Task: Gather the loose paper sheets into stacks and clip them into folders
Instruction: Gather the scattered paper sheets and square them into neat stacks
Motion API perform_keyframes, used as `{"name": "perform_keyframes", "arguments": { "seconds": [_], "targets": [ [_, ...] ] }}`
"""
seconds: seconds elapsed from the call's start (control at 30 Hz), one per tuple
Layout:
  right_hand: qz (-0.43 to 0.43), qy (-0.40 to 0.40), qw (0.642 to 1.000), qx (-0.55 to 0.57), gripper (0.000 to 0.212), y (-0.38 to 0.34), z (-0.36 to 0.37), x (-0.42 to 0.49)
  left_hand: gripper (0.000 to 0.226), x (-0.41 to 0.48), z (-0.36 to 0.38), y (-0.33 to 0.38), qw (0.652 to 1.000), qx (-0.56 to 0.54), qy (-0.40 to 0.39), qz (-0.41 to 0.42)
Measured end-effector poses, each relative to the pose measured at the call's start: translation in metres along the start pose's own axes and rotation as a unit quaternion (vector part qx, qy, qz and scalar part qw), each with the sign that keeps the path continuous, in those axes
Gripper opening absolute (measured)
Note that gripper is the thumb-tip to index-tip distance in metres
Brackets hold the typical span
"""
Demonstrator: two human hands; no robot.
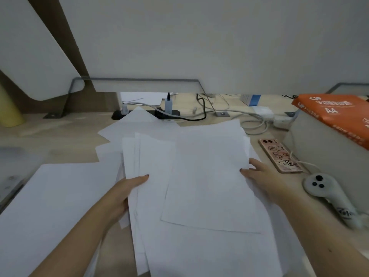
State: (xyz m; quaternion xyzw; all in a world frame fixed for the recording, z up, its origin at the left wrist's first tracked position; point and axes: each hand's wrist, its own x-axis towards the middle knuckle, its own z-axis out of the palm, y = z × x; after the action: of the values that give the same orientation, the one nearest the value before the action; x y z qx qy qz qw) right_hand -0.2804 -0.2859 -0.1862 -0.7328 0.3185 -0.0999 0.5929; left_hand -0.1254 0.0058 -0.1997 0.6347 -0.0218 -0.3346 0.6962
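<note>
Several loose white paper sheets (203, 176) lie fanned and overlapping across the middle of the desk. My left hand (125, 190) grips the left edge of the pile, thumb on top and fingers hidden underneath. On the right edge, my right hand (259, 174) holds the sheets with its fingertips on the paper. More white sheets (60, 196) lie apart at the lower left. No folder or clip is visible.
A phone in a pink case (279, 154) and a white controller (327, 194) lie right of the pile. An orange A4 paper ream (335, 114) sits on a grey box at the far right. A power strip (145, 113) and cables run along the back.
</note>
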Motion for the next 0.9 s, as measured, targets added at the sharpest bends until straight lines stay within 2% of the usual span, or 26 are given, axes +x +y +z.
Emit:
{"name": "perform_keyframes", "arguments": {
  "seconds": [0.07, 0.2, 0.27, 0.33, 0.47, 0.57, 0.67, 0.77, 0.9],
  "targets": [
    [-0.002, -0.044, 0.995, 0.084, 0.026, 0.001, -0.001, 0.000, 0.015, 0.003, 0.002, 0.003, 1.000, 0.007, 0.006, -0.026],
    [-0.001, -0.096, 0.988, 0.118, 0.026, 0.000, 0.010, -0.001, 0.035, 0.007, 0.010, 0.001, 0.998, 0.039, -0.032, -0.045],
    [-0.002, -0.127, 0.989, 0.079, 0.023, 0.003, 0.021, -0.001, 0.038, 0.009, 0.017, -0.002, 0.995, 0.064, -0.054, -0.049],
    [0.011, -0.146, 0.989, 0.013, 0.018, 0.005, 0.030, -0.001, 0.029, 0.014, 0.023, -0.006, 0.996, 0.079, -0.035, -0.035],
    [0.054, -0.103, 0.981, -0.152, 0.023, 0.002, 0.024, 0.000, 0.031, 0.019, 0.019, -0.006, 0.998, 0.046, 0.025, -0.022],
    [0.042, -0.101, 0.973, -0.202, 0.007, 0.007, 0.011, -0.001, 0.025, 0.018, 0.006, 0.002, 0.998, 0.001, 0.061, -0.001],
    [0.003, -0.014, 0.983, -0.186, 0.022, 0.010, -0.002, -0.002, 0.036, 0.017, -0.009, 0.006, 0.996, -0.008, 0.084, 0.014],
    [0.015, 0.100, 0.991, -0.084, 0.015, 0.012, -0.017, 0.000, 0.037, 0.013, -0.021, 0.006, 0.996, -0.015, 0.087, 0.013],
    [0.039, 0.230, 0.972, 0.041, 0.018, 0.016, -0.029, 0.002, 0.036, 0.008, -0.028, 0.004, 0.996, -0.024, 0.086, 0.002]
  ]
}}
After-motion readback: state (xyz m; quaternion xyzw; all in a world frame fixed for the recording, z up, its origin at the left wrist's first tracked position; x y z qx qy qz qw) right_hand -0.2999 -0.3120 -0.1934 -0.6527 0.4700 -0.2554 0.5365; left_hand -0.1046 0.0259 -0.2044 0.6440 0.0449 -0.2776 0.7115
